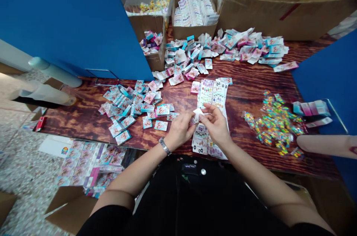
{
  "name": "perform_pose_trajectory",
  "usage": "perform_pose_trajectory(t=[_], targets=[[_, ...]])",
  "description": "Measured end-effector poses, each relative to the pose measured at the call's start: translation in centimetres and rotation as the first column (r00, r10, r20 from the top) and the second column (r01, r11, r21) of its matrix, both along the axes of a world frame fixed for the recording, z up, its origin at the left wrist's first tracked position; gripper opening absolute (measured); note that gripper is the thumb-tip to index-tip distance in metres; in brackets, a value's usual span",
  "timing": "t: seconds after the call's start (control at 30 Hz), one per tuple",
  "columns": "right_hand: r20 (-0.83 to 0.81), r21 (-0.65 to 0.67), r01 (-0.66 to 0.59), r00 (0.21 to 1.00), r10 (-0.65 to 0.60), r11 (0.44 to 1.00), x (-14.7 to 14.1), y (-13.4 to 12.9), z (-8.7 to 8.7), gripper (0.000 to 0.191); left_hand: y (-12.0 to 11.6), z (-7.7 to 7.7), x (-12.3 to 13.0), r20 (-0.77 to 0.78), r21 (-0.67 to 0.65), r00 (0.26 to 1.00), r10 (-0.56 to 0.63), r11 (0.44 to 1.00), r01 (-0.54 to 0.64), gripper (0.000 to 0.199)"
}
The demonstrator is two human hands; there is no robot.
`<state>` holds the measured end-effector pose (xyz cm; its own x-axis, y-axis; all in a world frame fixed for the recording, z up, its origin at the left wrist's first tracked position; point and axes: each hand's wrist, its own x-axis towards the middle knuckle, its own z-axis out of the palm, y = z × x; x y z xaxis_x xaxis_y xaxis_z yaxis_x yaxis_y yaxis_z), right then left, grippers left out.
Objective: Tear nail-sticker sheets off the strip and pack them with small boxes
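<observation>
Between my two hands, above the sticker sheets, is a small white box [197, 115] with its flap side up. My left hand [180, 130], with a metal watch band at the wrist, has its fingers closed on the box's left side. My right hand [216, 126] pinches its right side with thumb and fingers. Beneath and beside the hands lie long sticker sheets [206, 96] in two columns. A pink box [195, 87] lies at their upper left. Closed small boxes [136, 104] are piled to the left.
Open-flapped boxes [192, 57] are heaped at the back. Behind them stand cartons [195, 32], one holding sticker sheets. Candy-coloured packets [276, 120] lie at right beside a pale cylinder [326, 146]. Blue panels [69, 16] flank the table [181, 98]. A bottle [55, 72] is at left.
</observation>
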<state>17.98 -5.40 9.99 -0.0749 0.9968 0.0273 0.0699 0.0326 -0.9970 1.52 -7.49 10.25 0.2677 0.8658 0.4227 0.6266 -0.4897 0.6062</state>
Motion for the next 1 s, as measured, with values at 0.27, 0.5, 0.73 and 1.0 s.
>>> perform_pose_trajectory(t=[0.27,0.5,0.73,1.0], targets=[[0.051,-0.016,-0.096,0.994,0.097,0.995,-0.6,0.1,0.6,0.038,-0.2,0.0,-0.4,-0.103,0.067,0.995,-0.003,0.998,0.01,0.04],[0.043,0.017,-0.145,0.989,0.144,0.989,-0.5,0.0,1.1,0.024,-0.3,0.3,-0.5,-0.125,0.064,0.992,0.016,0.998,-0.008,0.041],[-0.033,-0.096,-0.138,0.99,0.135,0.986,-0.8,0.6,0.7,0.022,-0.4,-0.3,-0.4,-0.129,0.044,0.99,0.051,0.998,-0.046,0.057],[0.443,0.285,-0.16,0.896,0.018,0.945,-1.1,-1.0,2.7,0.024,-0.7,-0.3,0.4,-0.264,0.064,0.954,0.145,0.989,-0.132,0.064]])
